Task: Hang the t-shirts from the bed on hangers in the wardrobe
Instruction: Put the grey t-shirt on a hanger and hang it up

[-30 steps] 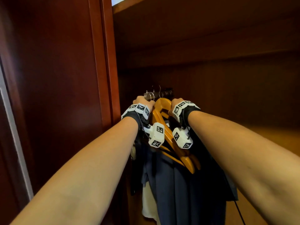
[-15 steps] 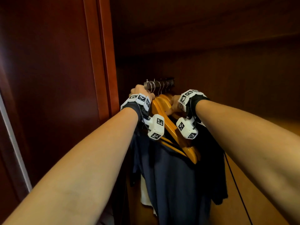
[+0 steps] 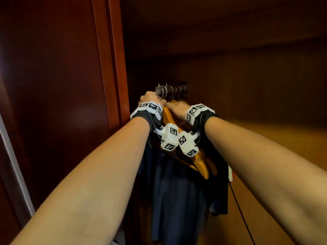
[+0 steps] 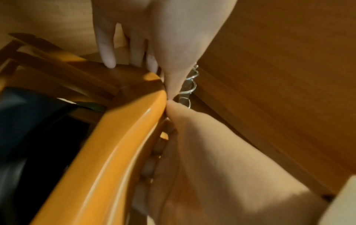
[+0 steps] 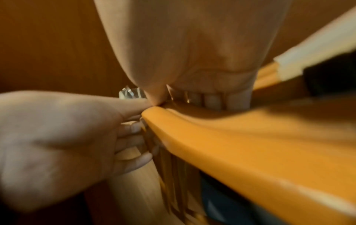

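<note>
Several orange wooden hangers [image 3: 200,161] hang by metal hooks [image 4: 189,85] from the short rail [image 3: 172,89] in the wardrobe. Dark blue t-shirts [image 3: 173,200] hang from them. My left hand [image 3: 154,98] grips the hanger tops from the left, just under the hooks, its fingers [image 5: 134,129] curled round the wood. My right hand [image 3: 174,106] grips the tops from the right, its fingers [image 5: 212,99] curled over the nearest hanger [image 5: 250,137]. The two thumbs touch at the hanger's peak. The collars are hidden.
The dark red wardrobe frame [image 3: 113,68] stands just left of my left hand. The brown back panel [image 3: 247,103] lies behind the rail, with open space to the right. A black cable [image 3: 238,209] hangs beside the shirts. Something white [image 3: 230,174] shows at the shirts' right edge.
My right hand has slid left along the hanger tops until it meets my left hand. The left hand has stayed under the hooks. The view has tipped upward a little.
</note>
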The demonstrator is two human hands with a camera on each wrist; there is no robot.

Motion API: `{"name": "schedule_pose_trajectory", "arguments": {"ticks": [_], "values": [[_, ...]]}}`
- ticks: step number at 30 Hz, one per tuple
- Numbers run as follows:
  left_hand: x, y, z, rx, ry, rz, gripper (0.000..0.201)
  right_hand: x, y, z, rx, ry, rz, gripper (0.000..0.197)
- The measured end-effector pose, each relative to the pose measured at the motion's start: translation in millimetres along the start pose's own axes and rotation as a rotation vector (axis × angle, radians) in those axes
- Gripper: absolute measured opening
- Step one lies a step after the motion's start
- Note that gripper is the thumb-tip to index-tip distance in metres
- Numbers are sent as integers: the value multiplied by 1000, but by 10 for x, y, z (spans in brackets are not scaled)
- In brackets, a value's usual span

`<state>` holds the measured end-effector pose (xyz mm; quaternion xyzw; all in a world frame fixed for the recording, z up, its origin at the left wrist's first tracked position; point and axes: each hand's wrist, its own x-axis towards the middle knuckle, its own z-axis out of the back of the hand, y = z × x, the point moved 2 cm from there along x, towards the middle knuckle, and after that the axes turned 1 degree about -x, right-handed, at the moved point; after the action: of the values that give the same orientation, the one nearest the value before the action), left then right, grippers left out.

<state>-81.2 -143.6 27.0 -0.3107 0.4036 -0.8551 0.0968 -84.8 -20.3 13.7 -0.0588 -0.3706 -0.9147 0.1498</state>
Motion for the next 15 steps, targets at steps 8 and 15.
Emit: {"name": "schedule_pose_trajectory", "arguments": {"ticks": [8, 15], "values": [[-160, -64, 43, 8, 3, -7, 26, -101, 42, -87, 238, 4, -61, 33], [-192, -83, 82, 104, -3, 10, 29, -211, 73, 183, 378, -38, -197, 51]]}}
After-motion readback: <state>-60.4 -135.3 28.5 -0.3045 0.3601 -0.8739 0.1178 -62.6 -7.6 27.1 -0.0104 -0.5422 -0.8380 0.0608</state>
